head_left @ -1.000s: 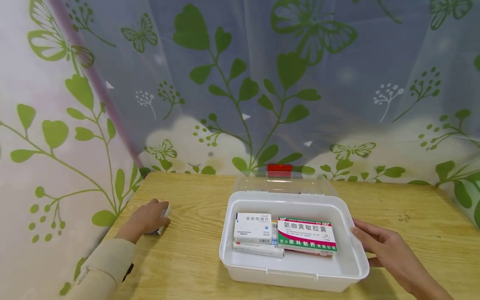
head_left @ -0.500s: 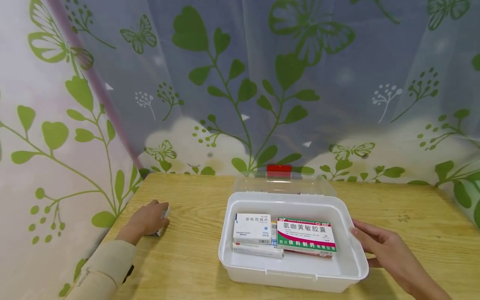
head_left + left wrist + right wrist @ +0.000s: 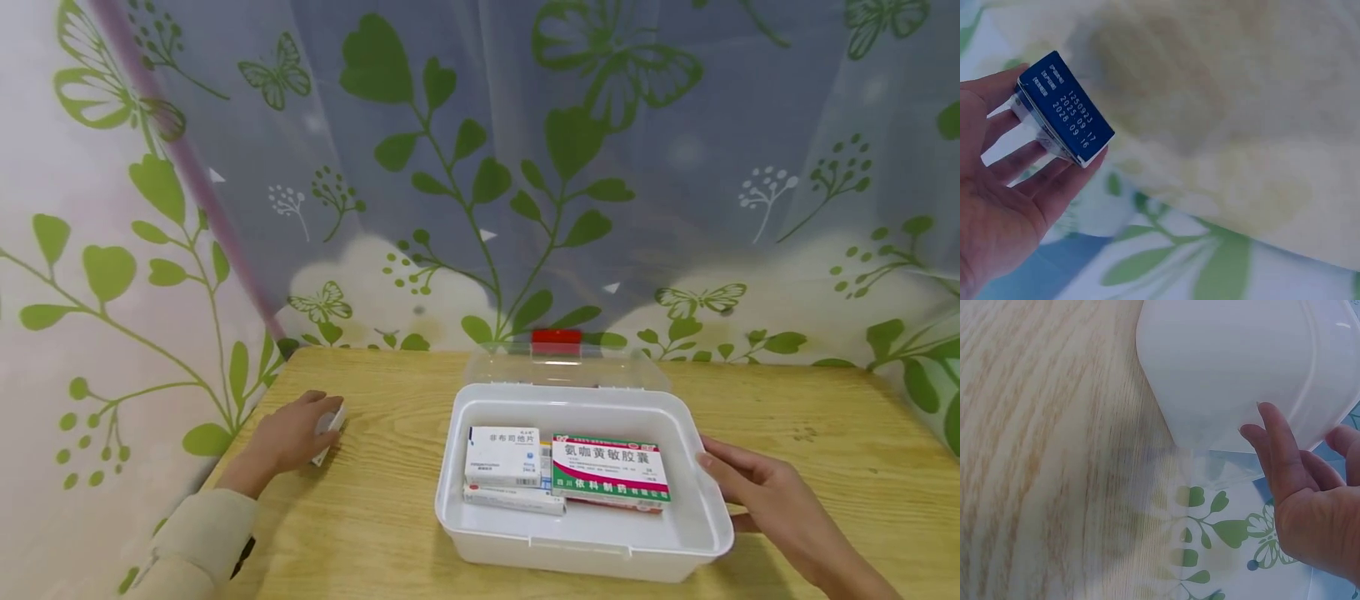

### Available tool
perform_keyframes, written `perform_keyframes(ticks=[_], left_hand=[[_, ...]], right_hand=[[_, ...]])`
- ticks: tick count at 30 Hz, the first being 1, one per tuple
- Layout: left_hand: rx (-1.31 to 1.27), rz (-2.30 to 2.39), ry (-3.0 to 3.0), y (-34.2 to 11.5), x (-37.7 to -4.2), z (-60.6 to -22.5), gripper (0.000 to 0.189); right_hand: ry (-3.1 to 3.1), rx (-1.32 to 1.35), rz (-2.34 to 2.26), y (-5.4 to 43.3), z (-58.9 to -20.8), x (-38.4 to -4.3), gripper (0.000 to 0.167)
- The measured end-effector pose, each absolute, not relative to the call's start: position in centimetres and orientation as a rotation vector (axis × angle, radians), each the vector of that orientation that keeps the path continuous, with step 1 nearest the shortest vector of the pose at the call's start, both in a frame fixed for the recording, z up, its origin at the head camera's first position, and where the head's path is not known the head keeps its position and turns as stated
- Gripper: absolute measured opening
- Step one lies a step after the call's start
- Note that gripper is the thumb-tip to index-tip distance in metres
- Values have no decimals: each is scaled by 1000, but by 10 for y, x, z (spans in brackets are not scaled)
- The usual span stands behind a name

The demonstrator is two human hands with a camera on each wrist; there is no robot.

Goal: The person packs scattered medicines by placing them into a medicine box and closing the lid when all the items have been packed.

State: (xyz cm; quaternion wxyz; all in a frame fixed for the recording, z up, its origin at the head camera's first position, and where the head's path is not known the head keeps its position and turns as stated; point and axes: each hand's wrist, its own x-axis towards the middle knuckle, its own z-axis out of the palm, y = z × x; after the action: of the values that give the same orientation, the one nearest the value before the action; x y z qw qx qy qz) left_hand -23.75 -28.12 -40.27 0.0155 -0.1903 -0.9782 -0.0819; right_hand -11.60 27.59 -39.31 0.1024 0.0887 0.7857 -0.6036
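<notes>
My left hand is at the left side of the table, gripping a small medicine box between thumb and fingers. In the left wrist view the medicine box shows a dark blue end printed with dates, and the fingers lie along its far side. The right hand holds the right wall of a white plastic storage box, thumb at the rim and fingers against the outside. Inside it lie a white medicine box on top of another, and a green, white and magenta capsule box.
A clear hinged lid with a red latch is folded back behind the storage box. The wooden table meets a leaf-patterned curtain at the back and left.
My left hand has shifted slightly up and forward with the medicine box, which has turned so its dark end no longer shows in the head view. The right hand keeps its hold.
</notes>
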Motion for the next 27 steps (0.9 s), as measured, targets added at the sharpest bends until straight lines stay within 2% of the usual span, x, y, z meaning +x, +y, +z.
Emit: perform_keyframes(ticks=[9,27], left_hand=[[-779,-108,-2819,-230,-232,-363,48],[-1228,-134,-2399,-124,-195,-297,40]], right_hand=[[2309,243,-1808,277,-394,-116,71],[2320,229,-1808,277,-394,-115,69]])
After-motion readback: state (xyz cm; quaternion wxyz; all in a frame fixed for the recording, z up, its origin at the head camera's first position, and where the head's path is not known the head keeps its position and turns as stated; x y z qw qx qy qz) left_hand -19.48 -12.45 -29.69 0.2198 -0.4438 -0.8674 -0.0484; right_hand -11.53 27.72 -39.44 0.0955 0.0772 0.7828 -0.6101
